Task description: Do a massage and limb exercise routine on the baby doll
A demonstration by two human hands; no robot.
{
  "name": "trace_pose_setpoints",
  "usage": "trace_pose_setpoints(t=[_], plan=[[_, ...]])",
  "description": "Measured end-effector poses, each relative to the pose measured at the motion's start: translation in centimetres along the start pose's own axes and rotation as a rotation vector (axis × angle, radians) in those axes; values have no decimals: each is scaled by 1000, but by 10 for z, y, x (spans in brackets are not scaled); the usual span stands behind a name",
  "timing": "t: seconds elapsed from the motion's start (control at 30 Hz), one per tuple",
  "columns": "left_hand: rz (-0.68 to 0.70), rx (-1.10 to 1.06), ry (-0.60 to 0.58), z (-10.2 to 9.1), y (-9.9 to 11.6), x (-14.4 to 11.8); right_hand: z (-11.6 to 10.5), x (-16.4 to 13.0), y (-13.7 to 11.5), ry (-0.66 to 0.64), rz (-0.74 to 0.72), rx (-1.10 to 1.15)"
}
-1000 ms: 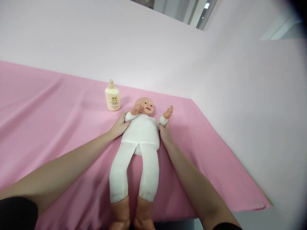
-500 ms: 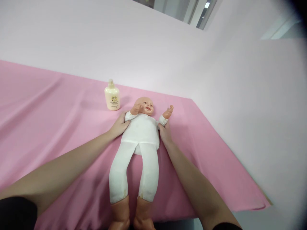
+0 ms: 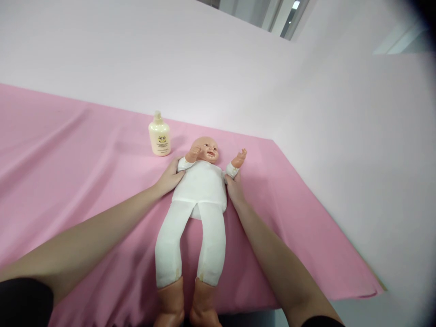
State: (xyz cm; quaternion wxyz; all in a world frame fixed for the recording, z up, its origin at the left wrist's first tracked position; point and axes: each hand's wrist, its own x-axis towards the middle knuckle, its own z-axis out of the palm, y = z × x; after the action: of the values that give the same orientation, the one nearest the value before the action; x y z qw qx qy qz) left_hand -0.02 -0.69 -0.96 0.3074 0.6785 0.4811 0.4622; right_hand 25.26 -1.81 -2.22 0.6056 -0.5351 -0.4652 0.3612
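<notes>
Almost nothing changed over the last second bar a slight camera shift; a steady hold is suggested, no lift. Doll (image 3: 200, 184) is laid face-up on pink cloth (image 3: 102, 159), feet nearest the wearer, bottle (image 3: 159, 141) stood near its head. Its sides are grasped at the arms by left hand (image 3: 170, 176) and right hand (image 3: 235, 188); fingers are partly hidden, so firmness can't be told. White body is yellow-stained at the ankles, forearms raised.
</notes>
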Motion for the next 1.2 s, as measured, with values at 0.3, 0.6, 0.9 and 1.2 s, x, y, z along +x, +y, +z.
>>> trace_pose_setpoints(t=[0.3,0.6,0.9,1.2], plan=[[-1,3,-6,0,-1,1,1,0,-1,4,-11,22],[11,24,4,-2,-3,2,0,-1,-3,-3,1,0],[4,37,4,-2,-2,3,1,1,-1,2,-6,15],[10,18,-2,-2,-3,3,1,1,3,10,-10,3]])
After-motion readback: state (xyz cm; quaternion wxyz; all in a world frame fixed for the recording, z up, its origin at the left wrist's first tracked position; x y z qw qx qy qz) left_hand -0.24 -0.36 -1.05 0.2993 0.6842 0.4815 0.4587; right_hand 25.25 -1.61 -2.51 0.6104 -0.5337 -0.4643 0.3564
